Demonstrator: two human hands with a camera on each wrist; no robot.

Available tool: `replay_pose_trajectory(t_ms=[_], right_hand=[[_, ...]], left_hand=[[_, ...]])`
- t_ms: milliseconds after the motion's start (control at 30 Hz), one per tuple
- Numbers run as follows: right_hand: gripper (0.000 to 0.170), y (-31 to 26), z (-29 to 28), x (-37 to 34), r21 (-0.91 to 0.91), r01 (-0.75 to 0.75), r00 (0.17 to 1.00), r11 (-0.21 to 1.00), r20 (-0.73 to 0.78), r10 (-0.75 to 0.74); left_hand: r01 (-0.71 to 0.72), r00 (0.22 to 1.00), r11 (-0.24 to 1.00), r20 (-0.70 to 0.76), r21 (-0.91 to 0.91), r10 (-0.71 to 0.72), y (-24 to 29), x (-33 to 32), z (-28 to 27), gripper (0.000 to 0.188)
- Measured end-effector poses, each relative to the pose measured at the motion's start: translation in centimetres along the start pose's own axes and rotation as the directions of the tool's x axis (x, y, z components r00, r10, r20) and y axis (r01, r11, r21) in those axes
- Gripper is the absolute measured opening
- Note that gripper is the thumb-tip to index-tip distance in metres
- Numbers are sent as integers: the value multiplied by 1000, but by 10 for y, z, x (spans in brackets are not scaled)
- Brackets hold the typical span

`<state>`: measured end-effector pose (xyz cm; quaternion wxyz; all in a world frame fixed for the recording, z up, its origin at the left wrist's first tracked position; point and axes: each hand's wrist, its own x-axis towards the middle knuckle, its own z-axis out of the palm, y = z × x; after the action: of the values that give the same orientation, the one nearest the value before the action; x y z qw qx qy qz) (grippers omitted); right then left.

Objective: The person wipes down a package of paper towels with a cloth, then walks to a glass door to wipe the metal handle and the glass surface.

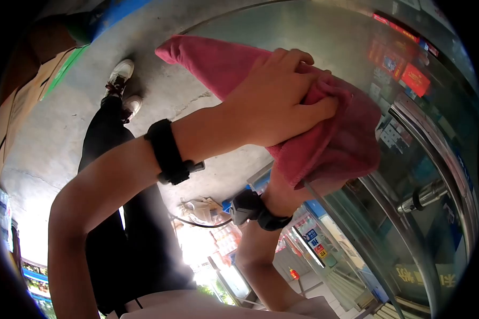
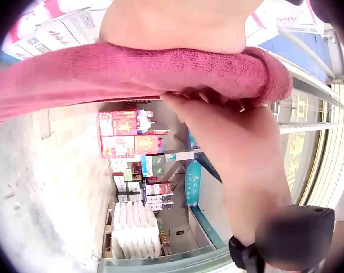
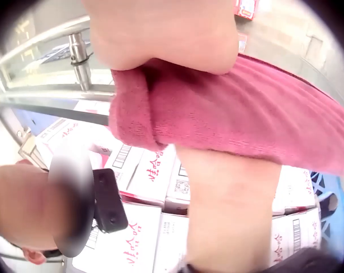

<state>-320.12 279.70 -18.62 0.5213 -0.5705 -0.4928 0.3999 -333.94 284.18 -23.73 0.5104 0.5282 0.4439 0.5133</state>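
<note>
A dark pink terry towel (image 1: 213,64) is draped over the edge of a glass counter (image 1: 388,234), with one long end trailing off to the left. My left hand (image 1: 282,101) lies on top, its fingers and thumb spread round a bunched fold and gripping it. From below, my right hand (image 2: 223,131) holds the towel's underside. The towel covers much of this hand in the head view, but in the left wrist view curled fingertips (image 2: 205,98) show at its edge. Along the glass, a pane edge runs in under the cloth.
Curved metal rails (image 1: 431,149) and a metal fitting (image 1: 423,195) line the counter. Red packets (image 1: 415,80) lie behind the glass. White printed cartons (image 3: 135,239) are stacked nearby, and more boxes (image 2: 123,133) sit on shelving. Brown cardboard (image 1: 16,117) stands at the far left.
</note>
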Motion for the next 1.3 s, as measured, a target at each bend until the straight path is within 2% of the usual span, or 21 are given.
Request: replay_pose_trajectory(t_ms=[67,133,267,333,467,533,600,667,700,767,800,867,1000,1033,1100,1133,1167,1200,1233,1267,1300], right_hand=[[82,13,4,6,-48,-5,1000,999,-2,5],[79,31,3,15,-152,-24,1000,988,4,25],[73,36,0,11,-305,-6,1000,952,-7,4],[70,16,-2,-27,-262,46,997,964,-51,-61],[65,-14,2,-87,-215,125,978,969,-140,-157],[62,-8,7,-82,-242,126,979,962,-128,-161],[59,-2,9,-73,-281,122,980,952,-118,-161],[57,-3,10,-73,-309,149,974,939,-121,-194],[55,-10,10,-78,-310,160,970,937,-128,-208],[53,-21,4,-94,-308,175,963,935,-144,-228],[51,-25,4,-99,-300,178,962,937,-149,-230],[49,-26,4,-103,-310,171,963,935,-147,-224],[43,-21,7,-98,-322,163,965,933,-144,-219],[42,-16,8,-89,-356,159,969,921,-124,-215],[40,-3,5,-61,-523,171,975,835,-31,-220],[38,0,-1,-43,-661,218,970,718,64,-235],[37,0,-7,-26,-787,301,950,538,198,-242],[36,-2,-10,-12,-842,376,924,387,307,-228],[35,-4,-9,-6,-854,427,901,295,375,-220],[35,-6,2,-6,-855,430,899,289,378,-221],[31,-9,21,-7,-769,423,900,479,300,-315]], left_hand=[[43,999,998,-27,34,-42,1,-2,-4,40],[66,996,981,-54,-183,-77,-1,-5,-7,42],[154,979,947,-85,-284,-185,20,-25,-4,47],[2,979,999,-204,-51,-12,35,-40,-1,55],[-42,993,978,-112,-204,19,49,-42,-3,60],[-52,997,990,-63,-129,44,32,-37,-3,63],[-18,998,986,-61,-166,8,28,-36,-5,61],[4,1000,985,6,-172,-3,27,-34,-9,67],[5,1000,986,-1,-169,-5,32,-34,-11,67],[-13,1000,999,-24,-47,12,54,-38,-9,76],[-10,1000,999,-28,-52,9,62,-40,-10,76],[-102,995,984,-29,-145,99,76,-43,-13,79],[-133,991,977,-40,-168,128,52,-43,-7,86],[-131,991,978,-47,-164,125,48,-41,-7,81],[-104,993,982,-65,-159,94,40,-40,-5,80],[-75,993,987,-96,-140,62,34,-40,-6,78],[16,999,981,-33,-194,-23,31,-42,-12,71],[22,999,978,-33,-206,-29,26,-44,-12,71],[24,997,978,-62,-209,-37,20,-45,-11,66],[20,995,978,-94,-206,-40,14,-43,-11,61],[83,993,964,-65,-251,-103,10,-40,-10,49]])
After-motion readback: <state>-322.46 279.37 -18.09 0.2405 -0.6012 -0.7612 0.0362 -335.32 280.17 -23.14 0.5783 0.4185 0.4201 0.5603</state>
